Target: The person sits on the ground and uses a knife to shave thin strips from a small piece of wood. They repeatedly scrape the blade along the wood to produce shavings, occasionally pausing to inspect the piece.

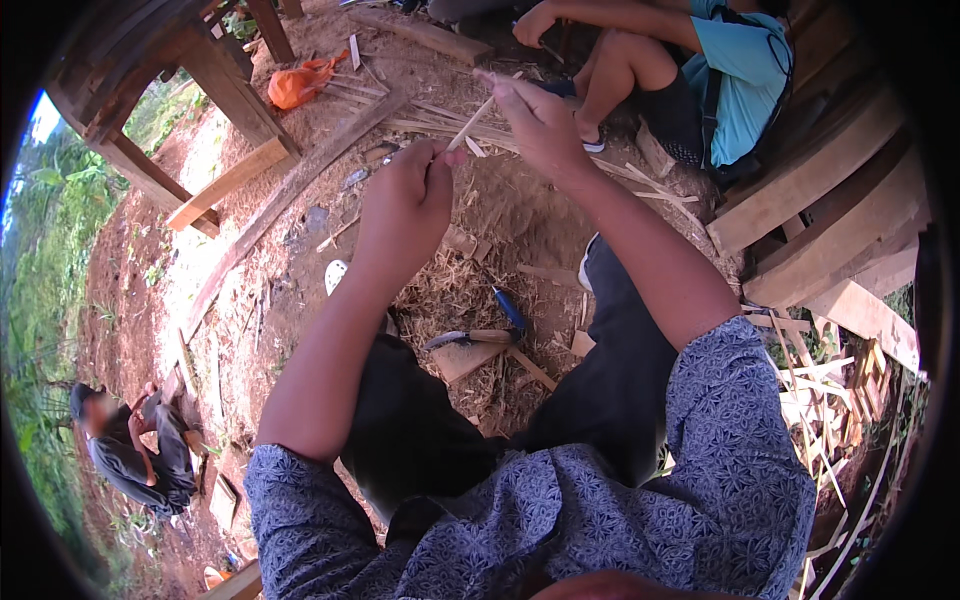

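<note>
A thin, pale wooden stick (pixel 470 127) slants between my two raised hands. My left hand (pixel 408 205) is closed around its lower end, with the thumb along it. At the upper end, my right hand (pixel 540 130) holds the stick between thumb and fairly straight fingers, and the tip pokes out beyond them. On the ground between my legs lies a knife (pixel 470 338) with a dark blade and wooden handle, resting on a flat piece of wood (pixel 465 362). Beside it is a blue-handled tool (pixel 508 308). Wood shavings (pixel 440 290) surround them.
At the far right sits a person in a turquoise shirt (pixel 740 80). Another person (pixel 140 450) sits at the lower left. An orange plastic bag (pixel 300 83) lies near a wooden structure (pixel 235 90). Planks (pixel 820 190) and a pile of strips (pixel 820 390) are on the right.
</note>
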The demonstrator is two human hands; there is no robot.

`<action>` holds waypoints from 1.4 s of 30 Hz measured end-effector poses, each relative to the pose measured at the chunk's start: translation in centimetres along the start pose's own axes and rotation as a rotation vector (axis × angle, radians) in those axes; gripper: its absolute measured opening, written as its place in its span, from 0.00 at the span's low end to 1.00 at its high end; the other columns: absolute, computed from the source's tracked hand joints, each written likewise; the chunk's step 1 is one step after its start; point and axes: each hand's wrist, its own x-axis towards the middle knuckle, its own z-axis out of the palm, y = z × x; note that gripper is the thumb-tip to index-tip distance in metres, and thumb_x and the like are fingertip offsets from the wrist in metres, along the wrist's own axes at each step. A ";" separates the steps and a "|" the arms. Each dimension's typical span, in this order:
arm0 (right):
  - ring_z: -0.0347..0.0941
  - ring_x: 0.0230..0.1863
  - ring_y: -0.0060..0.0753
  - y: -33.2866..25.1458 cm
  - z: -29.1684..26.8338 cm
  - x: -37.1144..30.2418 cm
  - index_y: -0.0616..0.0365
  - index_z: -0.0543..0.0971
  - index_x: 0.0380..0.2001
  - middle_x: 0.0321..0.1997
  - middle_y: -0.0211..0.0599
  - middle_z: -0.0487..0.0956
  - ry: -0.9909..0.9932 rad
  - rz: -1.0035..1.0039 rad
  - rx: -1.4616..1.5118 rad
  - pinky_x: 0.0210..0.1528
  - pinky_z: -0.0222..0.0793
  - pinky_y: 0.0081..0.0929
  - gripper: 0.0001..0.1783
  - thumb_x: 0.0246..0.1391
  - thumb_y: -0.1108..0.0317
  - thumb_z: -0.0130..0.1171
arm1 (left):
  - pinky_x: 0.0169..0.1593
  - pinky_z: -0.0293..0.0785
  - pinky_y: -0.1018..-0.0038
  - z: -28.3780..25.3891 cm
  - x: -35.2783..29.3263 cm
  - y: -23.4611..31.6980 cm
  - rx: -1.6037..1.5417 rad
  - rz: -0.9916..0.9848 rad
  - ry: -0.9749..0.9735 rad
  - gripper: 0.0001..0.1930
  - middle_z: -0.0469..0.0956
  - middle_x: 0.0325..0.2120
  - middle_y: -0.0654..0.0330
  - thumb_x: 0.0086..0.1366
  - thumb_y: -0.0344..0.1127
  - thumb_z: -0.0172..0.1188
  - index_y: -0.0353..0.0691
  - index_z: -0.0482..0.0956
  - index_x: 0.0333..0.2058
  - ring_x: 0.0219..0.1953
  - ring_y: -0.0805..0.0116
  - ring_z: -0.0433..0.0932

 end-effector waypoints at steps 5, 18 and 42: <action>0.74 0.37 0.23 1.1 -1.9 1.8 0.57 0.77 0.61 0.35 0.35 0.82 0.079 0.036 -0.053 0.48 0.70 0.29 0.25 0.73 0.53 0.45 | 0.31 0.66 0.71 -0.1 0.0 0.6 0.000 -0.043 -0.025 0.13 0.68 0.18 0.63 0.75 0.38 0.51 0.37 0.83 0.45 0.23 0.74 0.66; 0.74 0.58 0.28 -2.7 1.2 -2.1 0.58 0.75 0.63 0.59 0.41 0.80 -0.160 -0.007 0.066 0.63 0.66 0.26 0.25 0.75 0.55 0.44 | 0.33 0.67 0.72 0.1 -0.3 -0.5 -0.082 0.007 0.013 0.14 0.69 0.19 0.64 0.76 0.39 0.51 0.36 0.82 0.45 0.24 0.76 0.66; 0.74 0.61 0.29 -2.5 0.5 -1.3 0.58 0.76 0.62 0.59 0.38 0.81 -0.233 -0.089 0.029 0.66 0.64 0.27 0.25 0.74 0.55 0.44 | 0.22 0.48 0.78 -0.6 -0.7 0.7 -0.758 -0.369 -0.182 0.13 0.56 0.15 0.74 0.78 0.39 0.45 0.36 0.74 0.43 0.16 0.81 0.51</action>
